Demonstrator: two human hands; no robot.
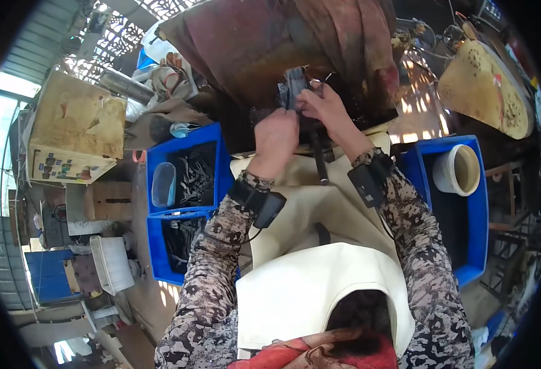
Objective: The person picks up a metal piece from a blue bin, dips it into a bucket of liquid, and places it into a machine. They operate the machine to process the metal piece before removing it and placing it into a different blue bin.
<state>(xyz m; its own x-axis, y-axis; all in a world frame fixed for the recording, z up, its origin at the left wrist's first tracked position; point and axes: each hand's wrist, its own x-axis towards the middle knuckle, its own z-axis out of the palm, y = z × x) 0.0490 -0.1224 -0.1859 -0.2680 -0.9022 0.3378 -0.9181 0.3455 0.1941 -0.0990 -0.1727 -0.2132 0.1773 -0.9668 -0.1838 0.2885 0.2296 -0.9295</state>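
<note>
My left hand (275,136) is closed in a fist against the lower left side of a grey, shiny, flat-looking metal piece (294,85). From the other side my right hand (326,106) pinches around it with bent fingers. What exactly the piece is cannot be made out, and its lower part is hidden by my fingers. Just below my hands a dark rod (319,161) slopes down over my cream apron (307,206). Behind the hands, a dark hollow lies under a stained reddish-brown cloth (252,46).
Two blue bins (149,240) at the left hold dark metal strips (198,178); a clear plastic box (163,184) sits in the upper one. At the right, another blue bin (481,240) holds a white bucket (457,171). A worn switch cabinet (76,129) stands far left.
</note>
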